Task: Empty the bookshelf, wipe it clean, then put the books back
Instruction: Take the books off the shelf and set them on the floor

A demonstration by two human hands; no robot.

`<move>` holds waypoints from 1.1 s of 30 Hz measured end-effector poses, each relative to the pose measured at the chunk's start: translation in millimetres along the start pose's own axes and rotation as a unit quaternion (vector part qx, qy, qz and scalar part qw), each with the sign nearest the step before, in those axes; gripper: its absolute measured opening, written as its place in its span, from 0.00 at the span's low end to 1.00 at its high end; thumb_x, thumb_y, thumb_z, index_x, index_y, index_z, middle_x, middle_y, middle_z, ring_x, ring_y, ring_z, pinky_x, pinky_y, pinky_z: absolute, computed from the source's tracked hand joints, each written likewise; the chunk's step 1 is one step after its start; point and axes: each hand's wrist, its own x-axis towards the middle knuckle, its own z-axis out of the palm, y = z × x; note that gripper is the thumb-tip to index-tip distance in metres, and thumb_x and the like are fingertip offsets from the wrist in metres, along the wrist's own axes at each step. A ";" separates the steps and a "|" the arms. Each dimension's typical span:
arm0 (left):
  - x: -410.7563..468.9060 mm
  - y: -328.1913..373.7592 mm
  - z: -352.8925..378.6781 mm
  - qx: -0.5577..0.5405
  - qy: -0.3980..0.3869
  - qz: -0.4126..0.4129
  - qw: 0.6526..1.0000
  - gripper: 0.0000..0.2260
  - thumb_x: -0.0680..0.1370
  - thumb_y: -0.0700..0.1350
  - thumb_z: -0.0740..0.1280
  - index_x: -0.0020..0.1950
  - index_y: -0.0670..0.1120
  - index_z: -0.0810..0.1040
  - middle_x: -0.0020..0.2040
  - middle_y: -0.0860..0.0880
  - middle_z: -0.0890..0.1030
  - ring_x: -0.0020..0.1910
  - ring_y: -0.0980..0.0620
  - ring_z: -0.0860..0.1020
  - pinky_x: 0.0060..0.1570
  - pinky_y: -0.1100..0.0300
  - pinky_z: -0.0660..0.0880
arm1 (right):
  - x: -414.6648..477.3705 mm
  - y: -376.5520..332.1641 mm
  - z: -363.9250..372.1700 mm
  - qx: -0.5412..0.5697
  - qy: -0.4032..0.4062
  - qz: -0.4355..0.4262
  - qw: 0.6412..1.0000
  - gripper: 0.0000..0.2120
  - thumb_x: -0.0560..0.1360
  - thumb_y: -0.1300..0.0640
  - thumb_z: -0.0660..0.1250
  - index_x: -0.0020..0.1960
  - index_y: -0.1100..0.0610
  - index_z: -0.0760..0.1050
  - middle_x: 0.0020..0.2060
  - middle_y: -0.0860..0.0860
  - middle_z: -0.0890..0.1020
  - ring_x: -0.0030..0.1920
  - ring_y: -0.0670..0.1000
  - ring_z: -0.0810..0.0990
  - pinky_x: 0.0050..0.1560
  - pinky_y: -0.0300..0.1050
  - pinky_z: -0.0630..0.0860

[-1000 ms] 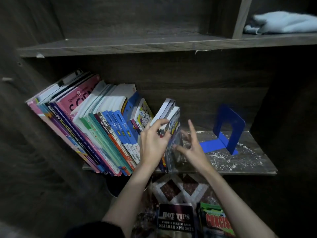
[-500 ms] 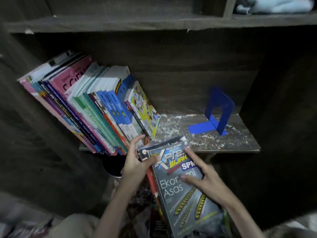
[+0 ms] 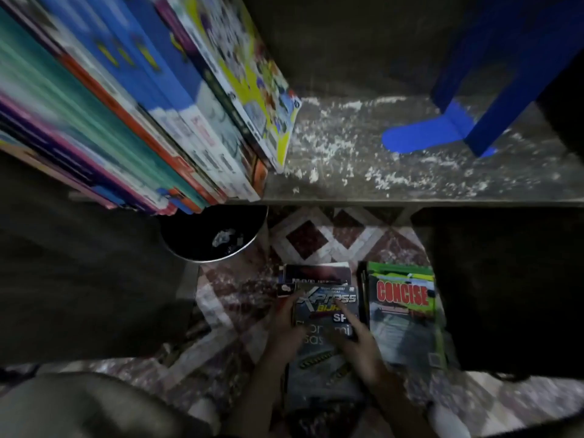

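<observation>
Right hand (image 3: 363, 346) is lying flat on the cover of the Xpress book (image 3: 328, 300), fingers straight and spread, pressing down, nothing wrapped. Left hand (image 3: 286, 324) is sitting against that book's left edge; I'm getting too much blur to tell whether its fingers are curling round the edge or just touching. I'm seeing the Xpress book lying face up under both hands, on top of a dark book (image 3: 316, 273) whose far end is poking out just beyond the fingertips. Both are resting on the patterned floor tiles (image 3: 309, 238). Just right of the right hand a green Concise book (image 3: 404, 311) is lying flat, beside the pile, close to touching. Beyond the left hand and off to its left a black bin (image 3: 215, 238) is standing on the floor, partly under the shelf board (image 3: 410, 197). Farther beyond and above the hands, a row of books (image 3: 126, 105) is leaning on that board's left part. White flecks (image 3: 331, 147) are covering the bare board, and a blue bookend (image 3: 420, 134) is standing well right of the row.
</observation>
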 end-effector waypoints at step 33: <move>88.2 -12.7 -3.1 0.475 -0.081 -0.107 0.870 0.34 0.76 0.45 0.65 0.77 0.59 0.51 0.77 0.41 0.37 0.75 0.36 0.39 0.73 0.41 0.47 | 82.1 48.0 3.3 -0.405 0.015 0.020 0.914 0.48 0.64 0.41 0.70 0.75 0.39 0.46 0.74 0.69 0.48 0.70 0.73 0.59 0.63 0.59 0.67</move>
